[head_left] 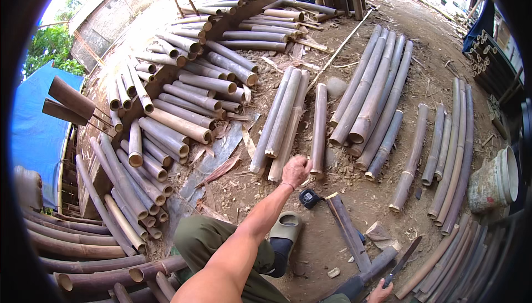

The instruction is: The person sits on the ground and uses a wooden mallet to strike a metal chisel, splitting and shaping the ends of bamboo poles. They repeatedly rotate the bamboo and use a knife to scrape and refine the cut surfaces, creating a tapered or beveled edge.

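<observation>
A broad heap of hollow, grey-brown bamboo tubes (177,124) sprawls beyond and left of the left hand (297,171), whose fingers curl in beside the near end of a single slim brown bamboo tube (319,126); I can't tell whether they grip it. Well right of those fingers, the right hand (380,292) is wrapped round a long dark-bladed knife (407,256). Just below the left fingers sits a small black tape measure (308,198), its pale marking too small to read.
</observation>
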Motion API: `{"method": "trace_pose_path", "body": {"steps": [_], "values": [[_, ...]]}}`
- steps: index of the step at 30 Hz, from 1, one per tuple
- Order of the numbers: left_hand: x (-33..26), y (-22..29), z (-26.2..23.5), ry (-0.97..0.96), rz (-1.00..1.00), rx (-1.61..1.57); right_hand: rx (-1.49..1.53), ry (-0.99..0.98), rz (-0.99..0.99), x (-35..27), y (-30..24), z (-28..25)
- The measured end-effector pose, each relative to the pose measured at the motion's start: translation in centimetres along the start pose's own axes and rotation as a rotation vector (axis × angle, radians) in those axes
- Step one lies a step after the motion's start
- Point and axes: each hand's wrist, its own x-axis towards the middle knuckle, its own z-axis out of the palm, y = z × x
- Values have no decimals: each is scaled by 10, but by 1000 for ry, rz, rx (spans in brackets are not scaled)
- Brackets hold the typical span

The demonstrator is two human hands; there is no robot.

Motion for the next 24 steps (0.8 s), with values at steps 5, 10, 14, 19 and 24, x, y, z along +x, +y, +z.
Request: {"method": "trace_pose_path", "body": {"steps": [5,10,14,19,24], "values": [[29,-64,-64,543,-394,290,107,-24,-19,-15,4,7],[-4,-117,-69,-18,-591,70,26,-142,-57,-1,20,16],[-13,-129,-73,171,-569,47,3,-242,15,-5,11,8],[11,-119,-77,357,-704,-49,-81,-247,-31,-1,34,28],[22,-82,-37,37,-398,749,97,-217,-19,-2,50,31]]}}
